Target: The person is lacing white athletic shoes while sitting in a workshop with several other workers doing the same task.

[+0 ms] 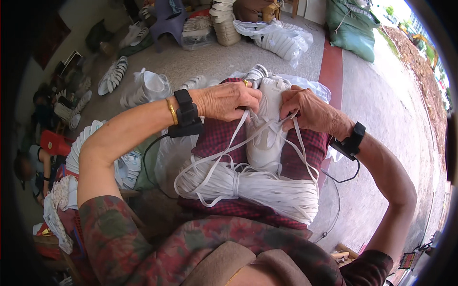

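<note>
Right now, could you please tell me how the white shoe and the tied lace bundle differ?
The shoe points its toe toward the picture's lower edge; the lace bundle lies crosswise. The shoe is one shaped piece, the lace bundle many strands tied together. The lace bundle looks wider than the shoe. Both are whitish, over the checked cloth.

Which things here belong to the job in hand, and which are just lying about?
Job in hand:
- white shoe
- loose white shoelace, pinched by both hands
- tied bundle of white laces on the lap

Apparently just lying about:
- purple plastic chair
- green sack
- plastic-wrapped white bundle
</note>
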Demonstrator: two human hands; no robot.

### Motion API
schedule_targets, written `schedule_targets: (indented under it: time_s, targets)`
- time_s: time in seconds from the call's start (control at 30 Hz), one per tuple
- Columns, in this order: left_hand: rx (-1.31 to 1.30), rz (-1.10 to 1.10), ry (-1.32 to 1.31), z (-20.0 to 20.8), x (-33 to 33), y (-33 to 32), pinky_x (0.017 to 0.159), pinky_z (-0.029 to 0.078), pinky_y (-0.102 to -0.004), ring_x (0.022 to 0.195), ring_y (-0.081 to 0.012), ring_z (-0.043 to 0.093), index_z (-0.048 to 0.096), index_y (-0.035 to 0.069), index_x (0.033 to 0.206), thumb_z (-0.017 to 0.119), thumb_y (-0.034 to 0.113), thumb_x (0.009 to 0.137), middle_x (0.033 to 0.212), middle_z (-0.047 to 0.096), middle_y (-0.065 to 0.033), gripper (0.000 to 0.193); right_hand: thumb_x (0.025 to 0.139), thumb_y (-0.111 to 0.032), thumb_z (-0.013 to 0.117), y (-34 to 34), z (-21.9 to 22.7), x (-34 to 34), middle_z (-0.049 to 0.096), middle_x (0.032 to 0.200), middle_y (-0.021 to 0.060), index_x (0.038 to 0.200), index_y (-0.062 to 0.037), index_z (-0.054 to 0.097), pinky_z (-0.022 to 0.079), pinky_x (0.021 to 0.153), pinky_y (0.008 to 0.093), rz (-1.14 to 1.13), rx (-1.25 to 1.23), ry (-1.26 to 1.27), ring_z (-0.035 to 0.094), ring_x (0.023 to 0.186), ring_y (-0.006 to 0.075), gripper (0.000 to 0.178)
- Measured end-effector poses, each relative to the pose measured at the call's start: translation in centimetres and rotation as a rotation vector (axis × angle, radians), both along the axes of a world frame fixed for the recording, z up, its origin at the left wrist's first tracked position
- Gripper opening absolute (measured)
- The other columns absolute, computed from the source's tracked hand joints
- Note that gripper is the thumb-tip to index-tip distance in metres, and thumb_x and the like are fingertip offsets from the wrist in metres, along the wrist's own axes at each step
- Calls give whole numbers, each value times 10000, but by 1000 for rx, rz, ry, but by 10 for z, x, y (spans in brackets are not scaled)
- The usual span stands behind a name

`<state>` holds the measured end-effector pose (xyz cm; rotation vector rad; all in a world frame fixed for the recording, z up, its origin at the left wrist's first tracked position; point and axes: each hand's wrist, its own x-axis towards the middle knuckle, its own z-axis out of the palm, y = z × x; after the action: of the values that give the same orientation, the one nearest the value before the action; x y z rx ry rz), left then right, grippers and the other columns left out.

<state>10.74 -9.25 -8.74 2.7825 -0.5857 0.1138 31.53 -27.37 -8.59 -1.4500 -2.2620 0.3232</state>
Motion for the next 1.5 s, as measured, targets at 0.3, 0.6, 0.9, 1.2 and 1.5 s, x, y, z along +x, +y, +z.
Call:
schedule_targets:
  time_s: [0.3, 0.6, 0.9, 1.2, 1.5]
  targets:
    - [-52, 67, 76, 9, 7, -5, 837, 460, -395, 856, -285, 592, 682, 42, 826, 733, 139, 809, 905, 624, -72, 111, 702, -210, 875, -1, 0, 2, 658, 926, 19, 845, -102, 764, 402, 889, 437, -44, -138, -18, 578, 1058, 259, 211]
    - [-22, 306, 433, 39, 20, -21, 920, 477, -421, 1054, -337, 593, 702, -9, 1044, 602, 152, 803, 1053, 607, -179, 306, 739, -55, 793, -7, 10, -6, 645, 1050, 43, 931, -89, 752, 447, 895, 505, -89, -142, -154, 545, 1128, 274, 199]
    - [69, 555, 377, 26, 36, -40, 634, 544, -457, 643, -348, 667, 701, -60, 748, 616, 147, 672, 682, 668, -218, 236, 838, -75, 450, 7, 42, -2, 649, 1164, 140, 1087, -38, 736, 402, 1070, 353, -101, -561, -55, 559, 1144, 286, 381]
    - [-222, 595, 279, 3, 24, -32, 788, 521, -371, 872, -257, 672, 689, -48, 829, 644, 111, 802, 894, 691, -164, 167, 923, -157, 486, 13, 50, -2, 722, 907, 124, 991, -52, 762, 573, 750, 370, -254, -619, -16, 700, 850, 260, 303]
    - [-845, 467, -104, 56, 32, -54, 531, 437, -215, 531, -33, 537, 654, 20, 1039, 500, 165, 1025, 741, 633, -18, 212, 648, -61, 655, 10, 4, -22, 580, 580, 148, 595, 38, 609, 458, 534, 393, -427, -216, 10, 579, 524, 283, 121]
